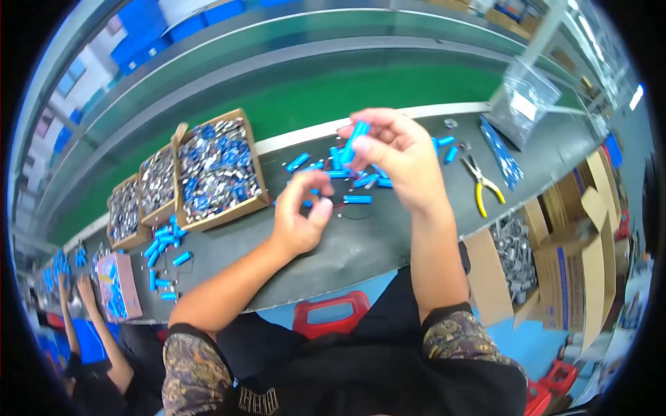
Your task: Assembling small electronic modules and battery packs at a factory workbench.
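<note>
My right hand (399,149), raised over the bench, pinches a blue cylindrical battery (355,143) between thumb and fingers. Lower and to the left, my left hand (302,215) has its fingers curled toward the thumb. Something small and dark shows at its fingertips, too small to name. Beside those fingertips, a blue battery with thin wires (357,200) lies on the bench. Several more blue batteries (336,175) are heaped behind and between my hands, partly hidden by them.
Left of me, cardboard boxes (261,200) hold small blue and silver parts. Yellow-handled pliers (488,188) and blue strips (501,154) lie at right, near a clear bag (522,104). An open carton of grey parts (485,267) stands below the bench. A co-worker's arms (104,333) reach in at far left.
</note>
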{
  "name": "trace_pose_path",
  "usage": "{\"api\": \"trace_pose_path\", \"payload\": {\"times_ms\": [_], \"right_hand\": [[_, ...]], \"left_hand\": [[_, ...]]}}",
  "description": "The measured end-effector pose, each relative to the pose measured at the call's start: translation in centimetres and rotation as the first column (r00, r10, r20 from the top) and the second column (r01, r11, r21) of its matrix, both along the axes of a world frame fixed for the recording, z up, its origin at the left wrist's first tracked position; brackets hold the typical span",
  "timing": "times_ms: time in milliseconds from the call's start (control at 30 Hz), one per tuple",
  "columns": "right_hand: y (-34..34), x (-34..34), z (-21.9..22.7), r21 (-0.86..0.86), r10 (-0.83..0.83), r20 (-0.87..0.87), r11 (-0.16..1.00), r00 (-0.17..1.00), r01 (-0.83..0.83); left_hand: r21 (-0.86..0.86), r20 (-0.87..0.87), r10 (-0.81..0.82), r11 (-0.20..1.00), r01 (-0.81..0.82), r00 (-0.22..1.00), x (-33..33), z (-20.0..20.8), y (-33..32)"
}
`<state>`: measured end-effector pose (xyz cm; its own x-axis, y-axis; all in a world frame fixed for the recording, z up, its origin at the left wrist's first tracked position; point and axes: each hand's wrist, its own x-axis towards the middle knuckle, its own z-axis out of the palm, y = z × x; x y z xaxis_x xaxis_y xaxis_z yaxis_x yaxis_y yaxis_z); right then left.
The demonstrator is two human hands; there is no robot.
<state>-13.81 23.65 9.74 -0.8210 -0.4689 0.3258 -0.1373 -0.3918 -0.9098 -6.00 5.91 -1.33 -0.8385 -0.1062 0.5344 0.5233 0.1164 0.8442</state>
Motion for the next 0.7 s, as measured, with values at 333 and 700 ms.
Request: {"api": "trace_pose_path", "payload": {"times_ms": [333,700], "right_hand": [[-3.5,1.8,-0.9,-0.018,-0.086,0.002,0.996,0.996,0.086],[-3.3,2.2,-1.9,0.268,0.027,-0.115,0.964,0.993,0.004]], "left_hand": [[0.409,0.484,-0.466,0.869,0.280,0.741,0.3,5.7,-3.7],[0.020,0.275,-0.061,0.998,0.057,0.959,1.6,4.0,-3.5]]}}
